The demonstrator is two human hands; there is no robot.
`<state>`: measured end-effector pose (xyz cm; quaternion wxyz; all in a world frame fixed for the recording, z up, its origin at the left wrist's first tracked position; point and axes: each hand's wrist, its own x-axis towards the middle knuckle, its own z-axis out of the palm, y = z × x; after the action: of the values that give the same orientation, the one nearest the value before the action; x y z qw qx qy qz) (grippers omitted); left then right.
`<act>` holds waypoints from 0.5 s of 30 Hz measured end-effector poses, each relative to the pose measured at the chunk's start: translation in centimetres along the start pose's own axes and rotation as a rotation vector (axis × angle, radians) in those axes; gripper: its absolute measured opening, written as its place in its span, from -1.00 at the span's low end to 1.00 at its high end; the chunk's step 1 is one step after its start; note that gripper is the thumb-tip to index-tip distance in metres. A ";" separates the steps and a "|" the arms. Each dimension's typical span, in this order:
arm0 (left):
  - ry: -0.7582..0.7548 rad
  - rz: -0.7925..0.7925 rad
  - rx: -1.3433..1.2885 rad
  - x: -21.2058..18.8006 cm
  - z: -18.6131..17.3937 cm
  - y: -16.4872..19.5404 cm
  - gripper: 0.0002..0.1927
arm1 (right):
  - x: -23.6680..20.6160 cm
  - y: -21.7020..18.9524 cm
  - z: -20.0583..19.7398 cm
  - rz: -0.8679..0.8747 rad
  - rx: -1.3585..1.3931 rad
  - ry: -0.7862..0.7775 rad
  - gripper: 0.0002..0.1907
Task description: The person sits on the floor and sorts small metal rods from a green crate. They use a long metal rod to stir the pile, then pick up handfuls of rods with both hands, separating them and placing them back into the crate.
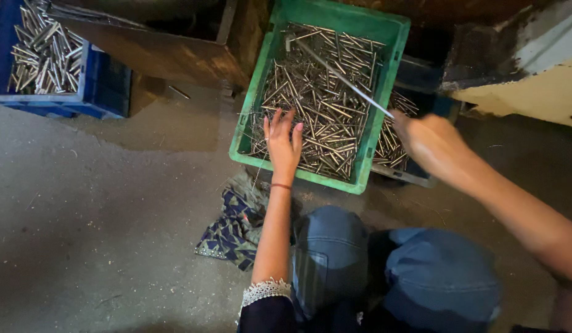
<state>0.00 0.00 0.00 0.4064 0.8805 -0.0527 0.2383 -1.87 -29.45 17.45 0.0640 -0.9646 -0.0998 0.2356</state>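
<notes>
Knees in blue denim (384,271) fill the bottom edge of the view, nearest the camera, with a patterned dark cloth (233,228) lying on the grey floor (101,216) just beside them. Left hand (283,140): palm down, fingers spread, resting on the heap of short metal rods (317,105) inside the green plastic crate (375,92), near the crate's front wall; a thin red band circles the wrist. Right hand (429,140): closed around the near end of a long thin metal rod (341,77), which slants up and to the left across the green crate above the heap; the hand itself hovers over the crate's right rim. Beside that rim, partly hidden by the right hand, a second tray (409,176) holds more rods. Upper left: a blue crate (104,86) also filled with metal rods, well apart from both hands. One stray rod (179,92) lies on the floor between the crates.
</notes>
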 end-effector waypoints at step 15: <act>-0.006 -0.001 0.005 -0.2 0.1 -0.5 -0.67 | -6.3 3.0 1.9 0.247 0.274 -0.091 -0.41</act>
<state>0.02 0.23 -0.50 0.4043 0.8821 -0.0531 0.2357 -7.74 -33.59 18.00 0.1610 -0.9401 0.0496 0.2964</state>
